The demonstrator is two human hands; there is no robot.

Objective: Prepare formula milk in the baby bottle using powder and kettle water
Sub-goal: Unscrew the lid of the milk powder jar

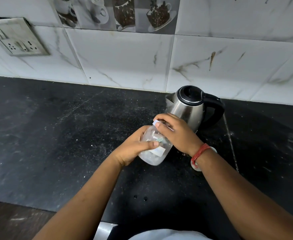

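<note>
While the head view is the only one to go on, it shows the whole relation plainly: the baby bottle (155,146) is held tilted above the black counter (64,135) at the centre of the frame, its long axis running from its base at the lower left up to its cap end at the upper right. The left hand (133,149) grips the clear body from the left side, thumb laid across the front and fingers curled behind. The right hand (175,130) sits at the upper end, fingers and thumb curled round the white cap ring (155,122), so the cap lies directly inside that grasp, and the right hand is the nearer one to it. Whether the cap is tight or partly turned cannot be told. The kettle (192,106) stands upright just behind the right hand, lid down, handle toward the right of the frame. No powder tin shows anywhere. Judging from this, unscrewing the cap is the step in hand, and filling has not begun.
</note>
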